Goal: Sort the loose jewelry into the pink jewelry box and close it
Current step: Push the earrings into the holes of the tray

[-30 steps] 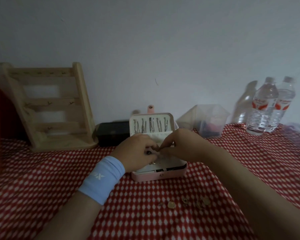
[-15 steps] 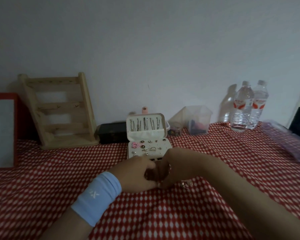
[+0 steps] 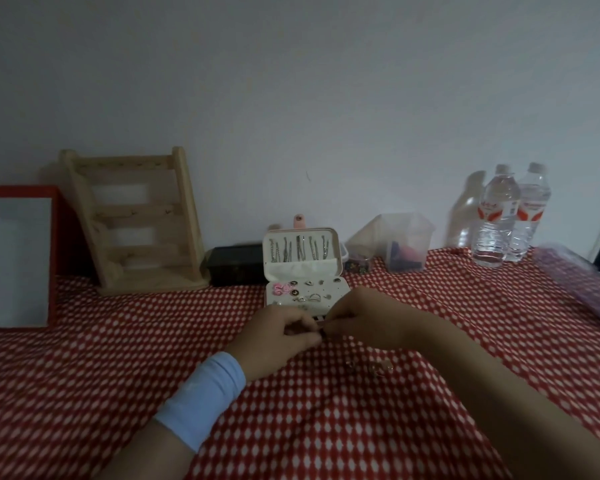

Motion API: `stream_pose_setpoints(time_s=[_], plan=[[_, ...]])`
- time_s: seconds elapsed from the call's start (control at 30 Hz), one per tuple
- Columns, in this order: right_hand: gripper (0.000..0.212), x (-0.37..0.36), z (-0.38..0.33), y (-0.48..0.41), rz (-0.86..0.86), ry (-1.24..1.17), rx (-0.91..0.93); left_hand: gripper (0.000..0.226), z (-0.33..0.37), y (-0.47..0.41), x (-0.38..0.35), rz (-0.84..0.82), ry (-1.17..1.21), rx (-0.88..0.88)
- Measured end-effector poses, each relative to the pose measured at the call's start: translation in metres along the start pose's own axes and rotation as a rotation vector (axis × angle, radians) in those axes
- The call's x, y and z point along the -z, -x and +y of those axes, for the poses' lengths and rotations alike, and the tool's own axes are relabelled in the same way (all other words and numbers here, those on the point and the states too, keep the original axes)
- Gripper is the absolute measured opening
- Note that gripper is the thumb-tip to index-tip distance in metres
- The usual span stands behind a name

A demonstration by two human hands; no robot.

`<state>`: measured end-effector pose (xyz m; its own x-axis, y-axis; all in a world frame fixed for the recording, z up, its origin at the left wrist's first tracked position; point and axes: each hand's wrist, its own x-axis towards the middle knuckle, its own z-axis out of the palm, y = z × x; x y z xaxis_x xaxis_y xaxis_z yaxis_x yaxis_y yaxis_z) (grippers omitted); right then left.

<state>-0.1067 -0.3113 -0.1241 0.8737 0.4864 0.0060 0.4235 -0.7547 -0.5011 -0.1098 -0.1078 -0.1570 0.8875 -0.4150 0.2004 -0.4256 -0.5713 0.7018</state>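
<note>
no writing reads clearly. the pink jewelry box [image 3: 303, 271] stands open, lid upright, facing the person. left hand [image 3: 278, 337] and right hand [image 3: 364, 320] pinch something tiny together at its front edge; it is too small to make out.

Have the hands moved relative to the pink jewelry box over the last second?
Yes. Both hands pulled back from over the pink jewelry box tray toward the person, now meeting at its front edge.

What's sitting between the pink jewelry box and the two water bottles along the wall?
In the head view, a small tub of beads and a clear plastic container sit between the pink jewelry box and the water bottles.
</note>
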Motion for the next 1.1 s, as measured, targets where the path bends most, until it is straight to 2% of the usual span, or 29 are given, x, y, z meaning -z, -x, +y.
stream_pose_setpoints(time_s=[0.2,0.33,0.47,0.7,0.8,0.93,1.1], plan=[[0.026,0.012,0.006,-0.004,0.053,-0.325,0.015,0.009,0.006,-0.007,0.006,0.085,0.335,0.097],[0.025,0.02,0.0,-0.012,0.068,-0.447,-0.017,0.012,0.014,-0.014,0.014,0.082,0.414,0.118],[0.028,0.044,-0.011,-0.027,0.153,-0.409,-0.04,0.014,0.028,-0.037,0.033,0.126,0.506,0.155],[0.034,0.081,-0.017,-0.049,0.325,-0.382,-0.031,0.022,0.04,-0.079,0.055,0.084,0.664,0.159],[0.024,0.082,-0.01,-0.059,0.382,-0.447,0.035,0.021,0.034,-0.094,0.054,0.07,0.734,0.179],[0.017,0.078,0.003,-0.064,0.357,-0.494,0.15,0.02,0.022,-0.106,0.048,0.005,0.779,0.177],[0.01,0.074,0.017,-0.073,0.375,-0.499,0.117,0.021,0.01,-0.117,0.042,-0.006,0.734,0.179]])
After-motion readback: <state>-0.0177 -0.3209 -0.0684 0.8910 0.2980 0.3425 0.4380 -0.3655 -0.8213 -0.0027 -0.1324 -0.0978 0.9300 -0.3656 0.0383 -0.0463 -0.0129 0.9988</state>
